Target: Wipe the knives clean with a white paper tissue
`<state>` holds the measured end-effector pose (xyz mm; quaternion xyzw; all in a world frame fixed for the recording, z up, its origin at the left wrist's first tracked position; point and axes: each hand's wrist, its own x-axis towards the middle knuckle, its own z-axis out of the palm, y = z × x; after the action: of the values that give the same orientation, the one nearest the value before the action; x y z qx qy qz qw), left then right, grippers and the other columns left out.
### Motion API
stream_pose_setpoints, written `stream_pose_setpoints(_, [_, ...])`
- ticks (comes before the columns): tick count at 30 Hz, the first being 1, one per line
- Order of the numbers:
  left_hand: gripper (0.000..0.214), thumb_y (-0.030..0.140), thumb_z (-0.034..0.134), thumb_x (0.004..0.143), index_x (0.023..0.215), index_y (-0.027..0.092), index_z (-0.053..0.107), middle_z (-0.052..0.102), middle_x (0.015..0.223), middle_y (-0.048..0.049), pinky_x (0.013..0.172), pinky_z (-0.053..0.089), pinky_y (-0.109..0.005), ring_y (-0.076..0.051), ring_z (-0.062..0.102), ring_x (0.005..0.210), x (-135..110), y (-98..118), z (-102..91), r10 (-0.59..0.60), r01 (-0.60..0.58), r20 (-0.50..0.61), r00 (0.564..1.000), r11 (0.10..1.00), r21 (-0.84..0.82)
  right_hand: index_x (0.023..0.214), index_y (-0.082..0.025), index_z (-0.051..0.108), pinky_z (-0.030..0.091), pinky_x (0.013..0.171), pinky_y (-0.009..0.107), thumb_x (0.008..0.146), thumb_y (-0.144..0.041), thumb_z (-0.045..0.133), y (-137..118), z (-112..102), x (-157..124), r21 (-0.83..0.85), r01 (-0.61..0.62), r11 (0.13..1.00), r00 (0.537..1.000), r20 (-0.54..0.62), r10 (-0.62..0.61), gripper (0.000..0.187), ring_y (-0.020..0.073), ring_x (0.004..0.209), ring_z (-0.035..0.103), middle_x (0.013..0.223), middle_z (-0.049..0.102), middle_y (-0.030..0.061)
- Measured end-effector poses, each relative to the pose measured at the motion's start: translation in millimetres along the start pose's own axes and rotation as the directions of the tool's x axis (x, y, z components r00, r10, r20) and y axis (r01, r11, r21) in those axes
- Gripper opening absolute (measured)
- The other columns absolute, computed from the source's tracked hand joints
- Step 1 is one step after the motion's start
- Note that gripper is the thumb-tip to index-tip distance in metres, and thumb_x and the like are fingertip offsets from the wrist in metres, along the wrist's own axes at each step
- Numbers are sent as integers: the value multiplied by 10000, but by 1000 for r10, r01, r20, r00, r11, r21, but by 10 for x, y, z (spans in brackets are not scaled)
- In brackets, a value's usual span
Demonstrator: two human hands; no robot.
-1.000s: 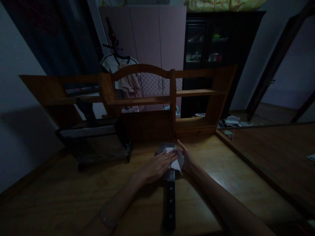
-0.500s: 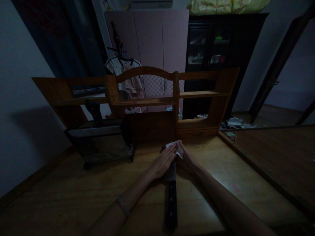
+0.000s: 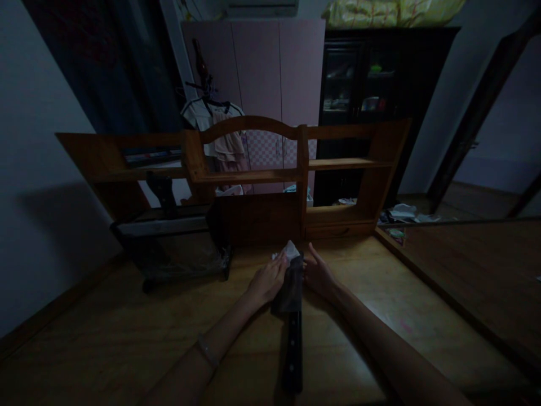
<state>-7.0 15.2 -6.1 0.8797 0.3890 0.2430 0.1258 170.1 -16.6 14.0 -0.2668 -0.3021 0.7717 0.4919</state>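
A cleaver lies on the wooden desk (image 3: 127, 338), its dark handle (image 3: 292, 352) pointing toward me and its broad blade (image 3: 291, 287) pointing away. My left hand (image 3: 268, 279) is closed on a white cloth (image 3: 289, 251) at the blade's far left edge. My right hand (image 3: 318, 274) rests open against the blade's right side, fingers stretched toward the tip. The room is dim and the blade looks dark.
A wooden shelf unit (image 3: 253, 175) stands at the back of the desk. A dark rack (image 3: 169, 237) sits at its left. Behind are a pink wardrobe (image 3: 262, 73), hanging clothes (image 3: 215, 132) and a dark cabinet (image 3: 363, 84). A second wooden surface (image 3: 473, 270) adjoins on the right.
The cloth has travelled from the middle of the blade to its far tip, bunching up in my left hand. My right hand slid to the blade's right side.
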Motion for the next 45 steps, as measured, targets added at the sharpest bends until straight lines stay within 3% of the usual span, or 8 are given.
stream_pose_setpoints(4, [523, 375, 128, 973, 1343, 155, 425, 429, 1399, -75, 1093, 282, -352, -165, 357, 1313, -3, 63, -31, -42, 43, -62, 997, 999, 22, 891, -143, 646, 478, 619, 253, 840, -604, 446, 15, -53, 22, 33, 1, 999, 1000, 5, -1, 505, 145, 600, 618, 680, 662, 40])
stream_pose_setpoints(9, [516, 376, 148, 974, 1333, 158, 448, 422, 1405, -63, 1112, 263, -346, -151, 356, 1313, -7, 145, -97, 9, -9, -52, 999, 1000, -5, 932, -160, 644, 475, 603, 255, 842, -598, 446, 40, -50, 50, -10, 20, 1000, 1000, -14, -20, 489, 155, 614, 620, 707, 670, 39])
stream_pose_setpoints(17, [483, 368, 184, 975, 1427, 224, 277, 259, 1488, -3, 1145, 208, -366, -128, 219, 1370, 3, 320, -124, 170, -166, 18, 985, 979, -115, 960, -172, 647, 480, 723, 252, 873, -493, 466, 111, 1, 70, 46, 120, 992, 993, -16, -120, 379, 158, 781, 636, 875, 687, 49])
stream_pose_setpoints(22, [492, 395, 220, 971, 1439, 245, 232, 218, 1500, -2, 1144, 200, -370, -131, 189, 1378, -3, 334, -171, 213, -205, 68, 975, 972, -115, 908, -163, 644, 478, 768, 261, 847, -485, 521, 104, -35, 87, 89, 139, 986, 989, -57, -135, 350, 161, 806, 640, 852, 689, 43])
stream_pose_setpoints(28, [459, 420, 230, 965, 1375, 283, 384, 278, 1476, 25, 1120, 245, -336, -130, 241, 1361, -58, 291, -245, 191, -181, 92, 977, 978, -108, 825, -143, 637, 493, 708, 264, 863, -498, 486, 53, -10, 74, 103, 121, 987, 992, -51, -117, 388, 155, 710, 643, 808, 689, 55])
stream_pose_setpoints(35, [458, 414, 219, 962, 1290, 255, 496, 481, 1361, -48, 1005, 396, -377, -208, 460, 1240, -109, 242, -227, 61, -64, 28, 998, 989, 134, 819, -153, 649, 494, 611, 254, 844, -583, 455, 19, 2, 4, -10, 27, 1000, 999, -31, -27, 472, 167, 661, 640, 697, 673, 54])
stream_pose_setpoints(40, [427, 398, 262, 951, 1089, 198, 613, 623, 1176, -105, 871, 482, -369, -239, 614, 1024, -128, 313, -235, 85, -76, -20, 996, 959, 274, 842, -148, 648, 471, 559, 218, 855, -577, 441, 26, -16, 9, -19, 38, 999, 999, -6, -39, 477, 136, 608, 619, 712, 674, 47])
stream_pose_setpoints(45, [404, 360, 281, 952, 1059, 212, 641, 645, 1146, -82, 881, 482, -356, -218, 633, 987, -165, 376, -277, 172, -167, -5, 985, 965, 201, 814, -151, 636, 489, 605, 261, 840, -594, 452, 21, 15, 3, -21, 38, 999, 999, -13, -39, 480, 165, 621, 632, 688, 670, 45])
